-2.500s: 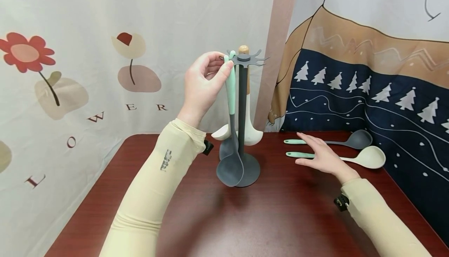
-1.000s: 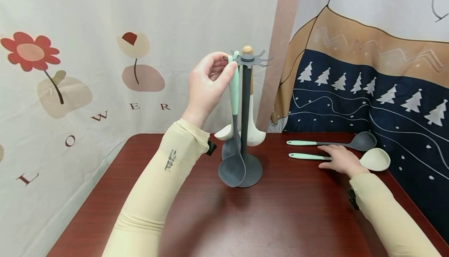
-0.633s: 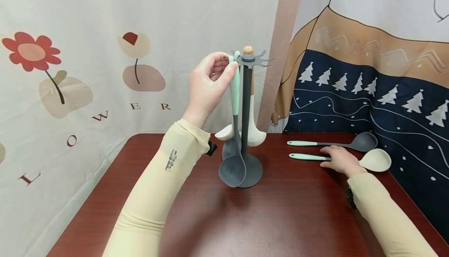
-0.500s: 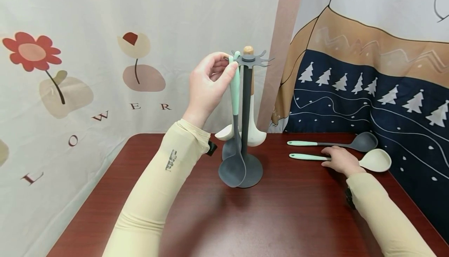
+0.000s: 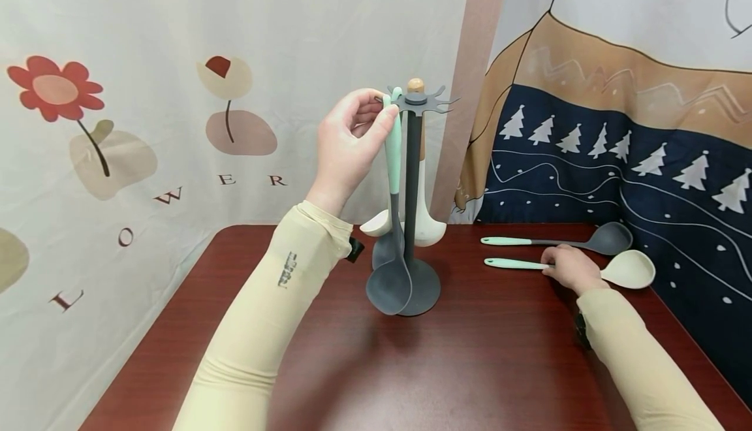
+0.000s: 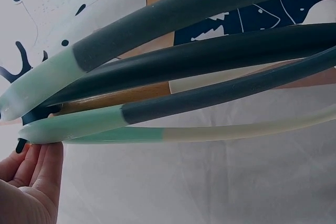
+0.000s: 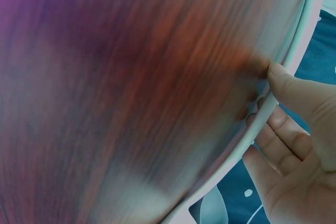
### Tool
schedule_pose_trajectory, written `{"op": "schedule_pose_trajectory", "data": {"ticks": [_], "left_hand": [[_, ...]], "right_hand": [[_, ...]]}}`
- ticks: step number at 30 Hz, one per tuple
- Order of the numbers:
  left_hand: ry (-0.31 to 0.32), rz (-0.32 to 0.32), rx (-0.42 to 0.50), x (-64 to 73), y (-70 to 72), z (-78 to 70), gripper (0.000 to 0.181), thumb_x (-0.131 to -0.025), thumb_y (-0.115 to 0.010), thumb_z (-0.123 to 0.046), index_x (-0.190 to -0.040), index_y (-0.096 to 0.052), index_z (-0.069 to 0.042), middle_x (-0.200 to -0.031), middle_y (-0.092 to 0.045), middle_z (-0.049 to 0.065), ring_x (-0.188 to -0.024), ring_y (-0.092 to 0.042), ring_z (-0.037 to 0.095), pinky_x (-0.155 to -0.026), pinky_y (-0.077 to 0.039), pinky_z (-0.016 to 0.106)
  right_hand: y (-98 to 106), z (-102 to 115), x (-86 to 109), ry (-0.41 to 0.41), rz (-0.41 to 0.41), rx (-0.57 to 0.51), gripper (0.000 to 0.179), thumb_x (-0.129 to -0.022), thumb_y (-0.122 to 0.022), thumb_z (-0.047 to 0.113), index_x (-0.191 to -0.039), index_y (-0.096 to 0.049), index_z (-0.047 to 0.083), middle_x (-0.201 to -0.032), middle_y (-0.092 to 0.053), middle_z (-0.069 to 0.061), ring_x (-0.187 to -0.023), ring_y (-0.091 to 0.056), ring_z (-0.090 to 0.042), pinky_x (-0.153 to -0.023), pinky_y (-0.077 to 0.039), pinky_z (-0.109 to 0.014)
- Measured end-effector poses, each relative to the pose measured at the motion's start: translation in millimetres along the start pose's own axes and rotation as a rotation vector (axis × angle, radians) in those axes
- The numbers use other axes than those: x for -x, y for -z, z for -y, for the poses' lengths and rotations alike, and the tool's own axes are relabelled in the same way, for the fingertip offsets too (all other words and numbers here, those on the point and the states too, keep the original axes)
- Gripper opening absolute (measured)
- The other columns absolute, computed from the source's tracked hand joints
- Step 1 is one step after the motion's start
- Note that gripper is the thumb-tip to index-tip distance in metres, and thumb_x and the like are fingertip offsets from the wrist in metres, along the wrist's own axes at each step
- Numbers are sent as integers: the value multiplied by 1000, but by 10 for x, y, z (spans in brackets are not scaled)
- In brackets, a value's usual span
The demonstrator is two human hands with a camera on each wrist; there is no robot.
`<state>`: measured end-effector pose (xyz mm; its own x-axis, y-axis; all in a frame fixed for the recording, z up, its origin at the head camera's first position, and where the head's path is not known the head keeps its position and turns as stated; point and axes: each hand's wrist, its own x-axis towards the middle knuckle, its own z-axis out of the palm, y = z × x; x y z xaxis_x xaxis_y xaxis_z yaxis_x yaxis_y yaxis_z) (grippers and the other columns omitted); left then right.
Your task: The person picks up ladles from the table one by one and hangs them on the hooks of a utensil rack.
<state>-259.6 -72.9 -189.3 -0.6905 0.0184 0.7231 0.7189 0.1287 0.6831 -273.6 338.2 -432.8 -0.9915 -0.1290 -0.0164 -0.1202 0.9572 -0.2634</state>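
At the top of a grey utensil stand (image 5: 414,157), my left hand (image 5: 352,140) pinches the mint handle of a grey ladle (image 5: 389,287) between thumb and fingers, close to a hook. The ladle hangs down with its bowl in front of the stand's base. In the left wrist view, the fingertips of my left hand (image 6: 37,182) touch the mint handle end beside a hook. On the table at right, my right hand (image 5: 570,268) grips the shaft of a white ladle (image 5: 631,269) with a mint handle. The right wrist view shows the thumb (image 7: 294,90) and fingers on either side of that shaft.
A second grey ladle (image 5: 612,238) lies behind the white one on the red-brown table (image 5: 482,352). More utensils hang on the stand, including a white ladle with a wooden handle (image 5: 416,85). Patterned curtains (image 5: 546,157) border the table's back and right side.
My right hand has come down and rightward from above the two lying ladles onto the white one, and its fingers have closed round the shaft. My left hand has stayed at the hook.
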Motion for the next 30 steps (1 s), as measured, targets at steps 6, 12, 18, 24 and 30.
{"op": "schedule_pose_trajectory", "data": {"ticks": [6, 12, 18, 24, 30], "left_hand": [[5, 0, -1, 5, -7, -2, 25, -90, -70, -16, -108, -66, 2, -102, -67, 10, -93, -65, 18, -89, -53, 28], [3, -1, -5, 0, -10, 6, 26, -91, -69, -16, -108, -66, 2, -102, -67, 10, -93, -65, 18, -89, -53, 28], [1, -2, -6, -4, -7, 10, 26, -91, -69, -17, -109, -66, 2, -102, -67, 11, -94, -65, 18, -89, -53, 28], [-2, -6, -12, -4, -3, 5, 27, -91, -69, -17, -109, -66, 2, -103, -67, 11, -94, -65, 17, -89, -53, 27], [-1, -6, -21, 1, -5, 4, 27, -91, -69, -17, -109, -66, 2, -103, -67, 11, -95, -64, 17, -89, -52, 27]], "right_hand": [[-3, 7, 21, -9, 7, 3, 8, -88, -73, 10, -88, -65, 9, -94, -60, -18, -85, -57, -34, -72, -48, -53], [12, -7, 21, 22, -18, 13, 8, -88, -72, 9, -89, -65, 10, -89, -58, -14, -81, -55, -31, -71, -48, -51], [27, 15, 41, 79, -70, 8, 10, -88, -72, 7, -88, -64, 11, -87, -58, -11, -79, -53, -29, -69, -47, -49], [54, 83, 40, 109, -123, -20, 8, -90, -71, 8, -92, -64, 10, -88, -57, -12, -77, -54, -28, -70, -48, -50], [96, 164, 8, 110, -167, -79, 10, -92, -70, 10, -100, -64, 7, -93, -60, -15, -82, -55, -31, -75, -48, -53]]}}
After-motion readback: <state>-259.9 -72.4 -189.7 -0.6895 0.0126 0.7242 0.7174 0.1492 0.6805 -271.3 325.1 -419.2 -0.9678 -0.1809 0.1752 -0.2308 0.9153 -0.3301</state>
